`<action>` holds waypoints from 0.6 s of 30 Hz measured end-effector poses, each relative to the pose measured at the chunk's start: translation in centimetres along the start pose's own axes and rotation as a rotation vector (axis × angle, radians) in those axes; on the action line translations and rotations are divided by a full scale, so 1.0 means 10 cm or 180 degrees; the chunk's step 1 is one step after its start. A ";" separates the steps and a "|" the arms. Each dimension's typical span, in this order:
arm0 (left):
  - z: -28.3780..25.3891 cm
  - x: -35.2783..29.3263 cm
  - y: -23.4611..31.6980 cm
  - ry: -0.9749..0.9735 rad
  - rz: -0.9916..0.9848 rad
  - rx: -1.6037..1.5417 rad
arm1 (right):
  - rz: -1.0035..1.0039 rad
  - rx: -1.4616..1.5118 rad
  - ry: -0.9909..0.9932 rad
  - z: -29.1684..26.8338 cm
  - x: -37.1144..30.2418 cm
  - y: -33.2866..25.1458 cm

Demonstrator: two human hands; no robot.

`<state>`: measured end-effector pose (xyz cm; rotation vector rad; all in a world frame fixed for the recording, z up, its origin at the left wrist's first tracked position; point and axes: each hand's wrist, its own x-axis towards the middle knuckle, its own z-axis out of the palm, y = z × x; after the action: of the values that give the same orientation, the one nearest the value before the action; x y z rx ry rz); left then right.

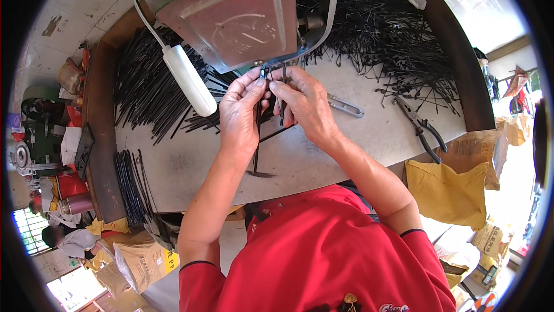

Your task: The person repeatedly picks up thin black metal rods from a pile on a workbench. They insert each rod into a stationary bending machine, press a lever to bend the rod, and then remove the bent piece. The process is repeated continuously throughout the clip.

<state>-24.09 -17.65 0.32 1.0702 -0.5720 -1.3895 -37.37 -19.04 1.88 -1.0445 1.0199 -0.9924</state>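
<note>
My hands meet just below the reddish machine head (236,23), near the middle of the bench. My left hand (238,116) is closed in a pinch around a thin black rod (257,150), which hangs down toward the bench's front edge. My right hand (311,104) is closed beside it, thumb and fingers pinching another dark rod (281,117). Between the fingertips a small shiny metal part (264,72) shows at the machine's lower edge. The fingers partly hide how the rods meet this part.
Black straight rods (153,87) are heaped at left, with a smaller bundle (130,188) nearer me. Bent black rods (404,41) pile up at back right. Pliers (418,127) and a slotted metal bar (345,105) lie right. A white lamp (189,81) hangs left of my hands.
</note>
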 end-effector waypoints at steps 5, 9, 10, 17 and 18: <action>0.02 -0.05 -0.10 0.0094 0.0173 -0.0195 | -0.0229 -0.0391 0.0161 0.06 -0.01 0.07; 0.07 -0.05 -0.04 0.0060 0.0225 0.0197 | -0.0547 -0.0820 0.0177 0.04 0.04 0.10; 0.05 -0.03 0.03 -0.0001 0.0220 0.0472 | -0.0443 -0.0935 -0.0038 0.00 0.10 0.07; -0.14 0.07 0.24 -0.0272 -0.0658 0.0645 | 0.0493 -0.0025 -0.0552 -0.17 0.22 -0.03; -0.12 0.06 0.24 -0.0207 -0.0590 0.0682 | 0.0501 0.0055 -0.0616 -0.19 0.24 -0.02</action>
<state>-21.79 -18.27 1.68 1.2791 -0.6951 -1.5542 -38.69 -21.73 1.37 -1.0090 0.9174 -0.7556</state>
